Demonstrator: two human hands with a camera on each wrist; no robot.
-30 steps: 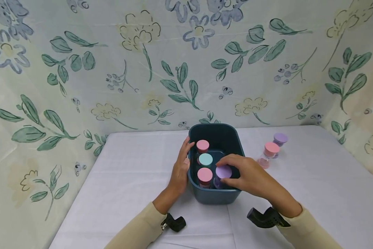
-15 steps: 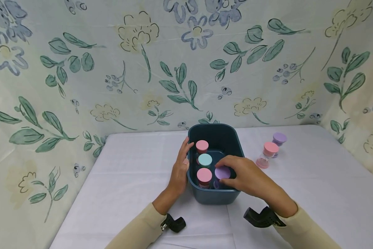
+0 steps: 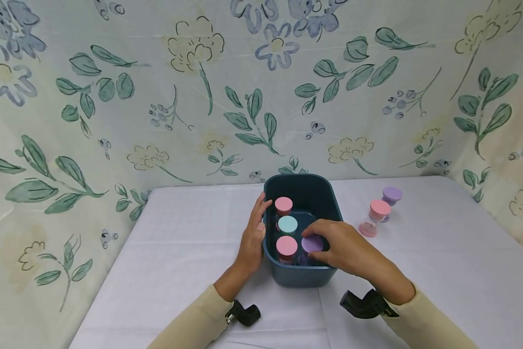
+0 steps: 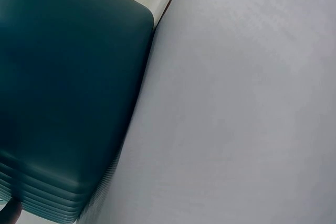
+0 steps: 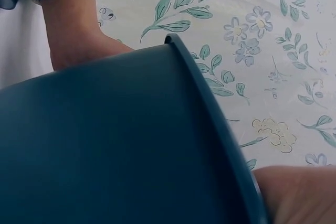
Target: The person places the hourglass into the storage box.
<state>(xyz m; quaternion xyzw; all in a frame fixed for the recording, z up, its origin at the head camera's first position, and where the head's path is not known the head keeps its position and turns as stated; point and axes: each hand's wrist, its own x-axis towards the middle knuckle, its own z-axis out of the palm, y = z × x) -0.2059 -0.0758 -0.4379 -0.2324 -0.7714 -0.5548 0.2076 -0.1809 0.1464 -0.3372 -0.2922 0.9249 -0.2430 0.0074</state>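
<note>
A dark teal bin (image 3: 301, 179) stands in the middle of the white table. Inside it stand two pink-topped pieces (image 3: 284, 205) (image 3: 286, 245) and a teal-topped one (image 3: 287, 224). My right hand (image 3: 319, 242) reaches into the bin's near right corner, its fingers curled round a purple-topped piece (image 3: 311, 244). My left hand (image 3: 260, 213) rests flat against the bin's left wall, fingers straight along the rim. The left wrist view shows only the bin's outer wall (image 4: 63, 93) and the tablecloth. In the right wrist view the bin wall (image 5: 121, 150) fills the frame, with my left forearm (image 5: 79, 30) behind it.
Two hourglass-shaped pieces stand on the table right of the bin, one pink (image 3: 377, 216) and one purple (image 3: 391, 196) behind it. A floral cloth backdrop (image 3: 200, 97) closes off the back and both sides. White tablecloth (image 3: 178, 242) stretches left and right of the bin.
My right hand has sunk a little lower into the bin with the purple-topped piece. The left hand has stayed on the bin's side.
</note>
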